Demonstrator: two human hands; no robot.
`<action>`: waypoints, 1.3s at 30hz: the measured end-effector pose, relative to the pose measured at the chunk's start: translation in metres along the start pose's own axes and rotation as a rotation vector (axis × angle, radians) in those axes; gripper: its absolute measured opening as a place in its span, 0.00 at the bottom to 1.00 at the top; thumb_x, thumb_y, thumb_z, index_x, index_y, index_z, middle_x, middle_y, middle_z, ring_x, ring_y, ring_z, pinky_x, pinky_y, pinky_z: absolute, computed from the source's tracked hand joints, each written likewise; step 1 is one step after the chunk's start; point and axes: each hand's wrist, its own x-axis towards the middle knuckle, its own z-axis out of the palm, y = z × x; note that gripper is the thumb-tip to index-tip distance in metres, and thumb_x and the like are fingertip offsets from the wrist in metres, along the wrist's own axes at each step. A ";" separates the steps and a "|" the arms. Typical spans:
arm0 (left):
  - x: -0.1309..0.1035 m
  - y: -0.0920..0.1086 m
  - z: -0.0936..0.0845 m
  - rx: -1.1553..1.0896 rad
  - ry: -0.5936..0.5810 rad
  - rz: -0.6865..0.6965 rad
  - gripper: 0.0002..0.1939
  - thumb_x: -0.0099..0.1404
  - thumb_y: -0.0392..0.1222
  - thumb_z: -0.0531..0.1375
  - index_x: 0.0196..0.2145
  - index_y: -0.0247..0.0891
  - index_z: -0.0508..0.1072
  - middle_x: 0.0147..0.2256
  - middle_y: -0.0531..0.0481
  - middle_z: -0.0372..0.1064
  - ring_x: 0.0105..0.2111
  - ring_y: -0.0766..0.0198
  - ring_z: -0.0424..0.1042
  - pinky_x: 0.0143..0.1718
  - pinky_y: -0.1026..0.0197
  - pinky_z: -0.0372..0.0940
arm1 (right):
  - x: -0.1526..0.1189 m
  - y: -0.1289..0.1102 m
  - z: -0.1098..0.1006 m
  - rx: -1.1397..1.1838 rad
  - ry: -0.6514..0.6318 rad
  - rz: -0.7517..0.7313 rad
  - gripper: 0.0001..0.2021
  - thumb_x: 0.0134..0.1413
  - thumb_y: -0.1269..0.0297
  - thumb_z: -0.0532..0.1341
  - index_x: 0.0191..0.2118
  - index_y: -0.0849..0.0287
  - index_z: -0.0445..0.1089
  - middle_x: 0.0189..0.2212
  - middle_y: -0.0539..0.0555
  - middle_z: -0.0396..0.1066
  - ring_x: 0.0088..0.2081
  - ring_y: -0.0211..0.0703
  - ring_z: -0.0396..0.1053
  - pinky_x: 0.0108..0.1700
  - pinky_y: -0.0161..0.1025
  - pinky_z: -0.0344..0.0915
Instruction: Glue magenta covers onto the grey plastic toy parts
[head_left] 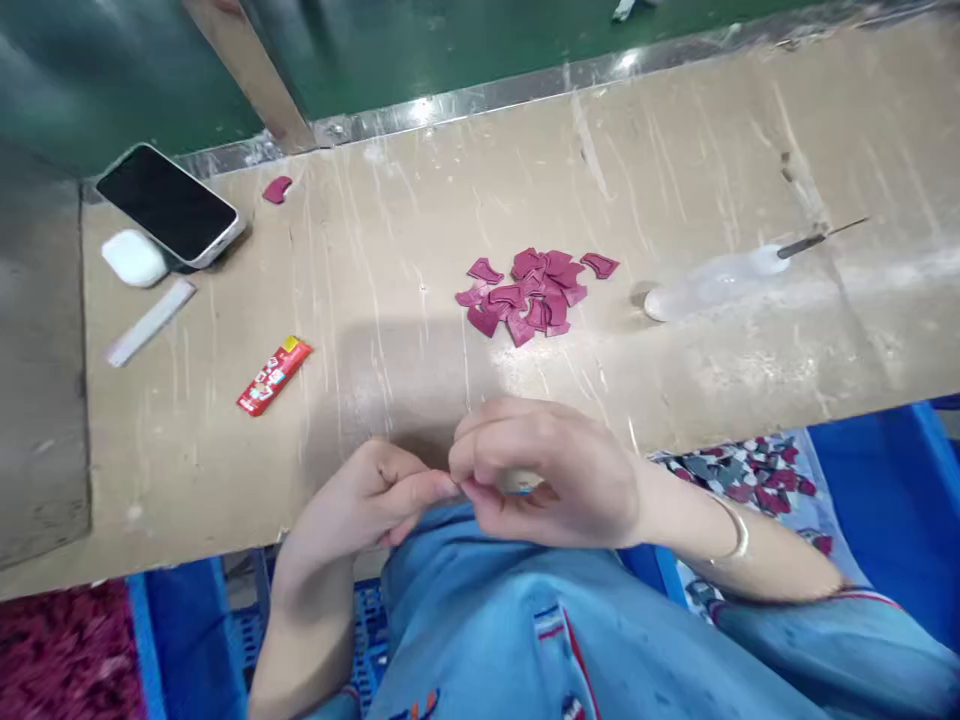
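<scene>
My left hand and my right hand meet fingertip to fingertip just over the table's front edge. Both are closed in a pinch, and whatever lies between the fingers is hidden. Beyond them on the table rests a loose pile of small maroon pieces, flat and curved, with one piece slightly apart at its right. To the right of the pile lies a translucent white bottle with a thin metal needle tip pointing right.
On the tan table lie a phone, a white case, a pale strip, a red packet and a stray maroon piece. Below the edge are blue bins, maroon bits and mixed pieces.
</scene>
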 end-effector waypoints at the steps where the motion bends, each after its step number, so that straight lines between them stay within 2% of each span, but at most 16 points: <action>1: 0.000 -0.001 0.001 0.002 0.002 0.011 0.47 0.65 0.83 0.60 0.10 0.40 0.58 0.08 0.54 0.53 0.10 0.75 0.49 0.14 0.67 0.46 | 0.000 0.001 0.001 0.003 0.007 0.004 0.13 0.68 0.80 0.59 0.38 0.52 0.62 0.32 0.46 0.74 0.35 0.34 0.71 0.38 0.29 0.69; 5: 0.002 -0.001 0.002 0.004 0.012 0.039 0.46 0.66 0.80 0.61 0.09 0.41 0.59 0.08 0.55 0.52 0.11 0.74 0.49 0.15 0.66 0.47 | -0.001 0.004 0.006 0.048 0.069 -0.012 0.14 0.64 0.81 0.58 0.40 0.51 0.60 0.30 0.43 0.72 0.34 0.35 0.73 0.40 0.31 0.72; 10: 0.003 0.002 0.002 -0.002 0.037 0.047 0.46 0.65 0.80 0.62 0.08 0.41 0.57 0.07 0.55 0.48 0.10 0.74 0.47 0.14 0.66 0.44 | -0.003 0.008 0.015 0.119 0.140 -0.033 0.16 0.63 0.81 0.60 0.42 0.50 0.59 0.32 0.43 0.73 0.34 0.34 0.73 0.37 0.31 0.72; 13: 0.003 0.002 0.002 0.008 0.053 0.040 0.45 0.66 0.78 0.63 0.08 0.41 0.58 0.08 0.55 0.50 0.11 0.74 0.48 0.15 0.66 0.45 | -0.005 0.010 0.018 0.152 0.180 -0.038 0.16 0.61 0.81 0.61 0.44 0.50 0.59 0.33 0.43 0.72 0.34 0.33 0.74 0.38 0.31 0.72; 22: 0.005 -0.001 0.004 0.052 0.088 -0.006 0.41 0.65 0.73 0.63 0.09 0.41 0.59 0.08 0.55 0.52 0.12 0.74 0.50 0.15 0.67 0.45 | -0.008 0.014 0.020 0.284 0.160 0.019 0.17 0.59 0.80 0.61 0.45 0.50 0.58 0.33 0.43 0.73 0.34 0.32 0.77 0.37 0.29 0.72; 29: 0.004 -0.001 0.005 0.032 0.103 -0.002 0.43 0.62 0.78 0.64 0.09 0.41 0.60 0.09 0.55 0.53 0.12 0.73 0.50 0.15 0.67 0.45 | -0.010 0.021 0.029 0.485 0.178 0.022 0.17 0.62 0.77 0.64 0.47 0.51 0.58 0.33 0.44 0.74 0.33 0.32 0.78 0.36 0.28 0.74; 32: 0.005 -0.001 0.006 0.015 0.115 0.044 0.46 0.62 0.82 0.62 0.09 0.41 0.59 0.08 0.54 0.52 0.12 0.73 0.50 0.15 0.66 0.45 | -0.009 0.022 0.027 0.395 0.212 -0.018 0.14 0.66 0.74 0.64 0.49 0.52 0.61 0.35 0.46 0.77 0.35 0.33 0.79 0.37 0.30 0.75; 35: 0.005 -0.004 0.005 0.011 0.125 0.069 0.49 0.60 0.87 0.60 0.08 0.40 0.58 0.08 0.54 0.50 0.12 0.73 0.49 0.16 0.65 0.45 | -0.006 0.021 0.021 0.180 0.248 -0.110 0.13 0.67 0.75 0.64 0.50 0.51 0.63 0.37 0.48 0.80 0.37 0.36 0.81 0.41 0.33 0.78; 39: 0.004 -0.010 0.002 0.027 0.112 0.064 0.50 0.57 0.92 0.56 0.08 0.41 0.57 0.08 0.54 0.49 0.13 0.72 0.50 0.18 0.63 0.46 | -0.003 0.018 0.018 -0.086 0.188 -0.141 0.09 0.69 0.76 0.62 0.44 0.52 0.66 0.32 0.47 0.80 0.33 0.36 0.79 0.39 0.33 0.76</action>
